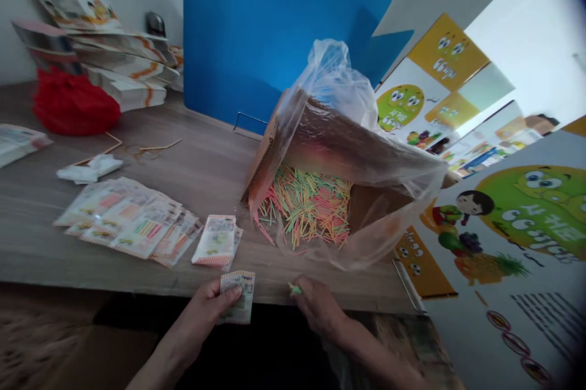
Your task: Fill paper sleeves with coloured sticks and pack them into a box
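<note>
My left hand (211,304) grips a small printed packet (242,304) at the table's front edge, thumb on its face. To the right, my right hand (318,307) is closed round a few pale green and yellow sticks (294,288), whose tips poke out. Beyond it lies an open cardboard box (262,161) on its side, lined with clear plastic (366,249). Many thin pink, green and yellow sticks (314,204) fill its mouth. A short stack of packets (217,242) lies just beyond my left hand, and a fanned row of packets (141,225) spreads to its left.
A red bag (73,103) and stacked white packs (132,85) stand at the back left, with a crumpled white wrapper (91,168) nearer. A blue board (274,30) rises behind. Printed cartons (517,243) line the right side.
</note>
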